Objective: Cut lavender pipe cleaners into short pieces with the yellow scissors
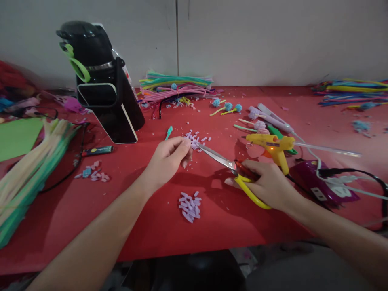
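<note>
My right hand (263,184) grips a pair of scissors (216,155) with yellow and red handles. The blades look closed, and their tip reaches a loose scatter of short lilac pieces (194,139). Beside that scatter, my left hand (169,159) has thumb and fingers pinched together; whatever is between them is hidden. A small teal fuzzy stick (169,132) shows just behind the left hand, and I cannot tell whether it touches. Closer to me lies a second heap of cut lilac pieces (190,207).
A yellow glue gun (271,143) with a lit orange light stands right, near a purple power box (324,182) and cables. A black bottle (106,81) with a phone (113,117) rises at left. Pipe cleaner bundles (176,89) lie at the back, others (33,169) at left.
</note>
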A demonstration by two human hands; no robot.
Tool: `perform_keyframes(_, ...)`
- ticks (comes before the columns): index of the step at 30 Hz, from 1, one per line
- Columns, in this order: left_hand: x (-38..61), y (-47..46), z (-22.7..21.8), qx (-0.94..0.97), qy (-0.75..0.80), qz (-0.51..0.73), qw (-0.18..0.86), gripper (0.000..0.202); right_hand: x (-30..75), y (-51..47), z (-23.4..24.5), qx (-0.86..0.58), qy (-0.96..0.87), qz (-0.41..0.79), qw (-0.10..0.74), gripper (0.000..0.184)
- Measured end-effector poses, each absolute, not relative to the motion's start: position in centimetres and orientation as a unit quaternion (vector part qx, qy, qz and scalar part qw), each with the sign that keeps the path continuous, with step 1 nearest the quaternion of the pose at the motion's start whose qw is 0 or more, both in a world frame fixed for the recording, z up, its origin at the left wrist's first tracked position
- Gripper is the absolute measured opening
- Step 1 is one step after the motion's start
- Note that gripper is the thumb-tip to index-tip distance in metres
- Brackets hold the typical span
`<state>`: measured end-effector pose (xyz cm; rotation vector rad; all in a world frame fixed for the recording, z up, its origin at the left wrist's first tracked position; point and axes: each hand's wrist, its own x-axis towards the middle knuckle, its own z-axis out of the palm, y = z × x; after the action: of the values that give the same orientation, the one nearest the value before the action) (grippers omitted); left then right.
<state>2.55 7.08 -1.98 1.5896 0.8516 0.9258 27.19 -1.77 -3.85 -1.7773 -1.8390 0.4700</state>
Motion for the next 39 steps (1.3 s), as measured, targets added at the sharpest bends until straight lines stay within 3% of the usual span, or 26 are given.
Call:
perform_keyframes(14, 2.5, 7.3, -2.2, 0.676, 0.344, 0.388, 0.524, 0.031, 27.5, -1.5, -4.3, -0.663, -0.673, 0.182, 0.272, 0.066)
perform_keyframes(24, 0.3, 7.7, -3.0, 0.766, 0.412, 0.392, 0.3, 0.031, 28.0, -1.0, -4.3, -0.663, -0.684, 0.166, 0.254, 0.065)
perform_keyframes(27, -0.6, 5.5, -1.6, 0.831, 0.395, 0.295, 0.258, 0.036, 28.1, -1.0, -4.4, -0.642, -0.703, 0.172, 0.252, 0.065)
perform_keyframes(34, -1.9, -0.1, 0.3, 0.848, 0.448, 0.132, 0.25, 0.036, 28.3, -1.2, -3.9, -0.644, -0.707, 0.175, 0.235, 0.067)
perform_keyframes(39, -1.5, 3.4, -0.5, 0.827, 0.464, 0.216, 0.233, 0.019, 28.9, -2.0, -3.8, -0.684, -0.683, 0.141, 0.215, 0.063)
